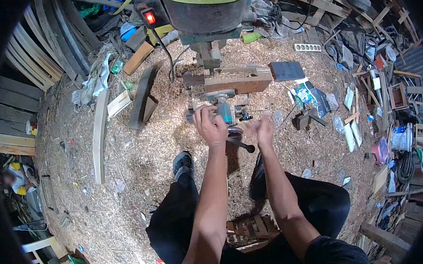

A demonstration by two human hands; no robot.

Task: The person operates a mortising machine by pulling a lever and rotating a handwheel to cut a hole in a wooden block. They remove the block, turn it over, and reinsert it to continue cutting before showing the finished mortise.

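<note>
My left hand point(210, 127) is curling around the teal cylindrical part point(225, 111) of the small machine on the floor, fingers wrapped over its near side, thumb side toward me; the grip is closing on it, though I cannot tell how tightly. My right hand point(263, 130) is hovering just to the right of that, fingers spread and blurred, holding nothing that I can see, with the black-knobbed lever point(243, 145) lying just below and between the two hands. The teal part is sitting upright under a reddish-brown wooden block point(237, 84), which is lying across the machine's bed beneath the dark drum-shaped motor housing point(207, 8) with its glowing red switch point(149, 17). I am sitting low, black-trousered knees apart, one dark shoe point(182, 163) planted on the sawdust-covered floor point(128, 184). A wooden crate-like seat point(250, 230) is showing between my legs; I cannot make out anything in it. Further out, a pale curved plank point(98, 138) and a dark angled board point(141, 100) are lying to the left, a dark flat panel point(287, 70) to the right of the block. At the far right edge a white bucket point(402, 138) is standing among scrap; its contents are too small to tell.
</note>
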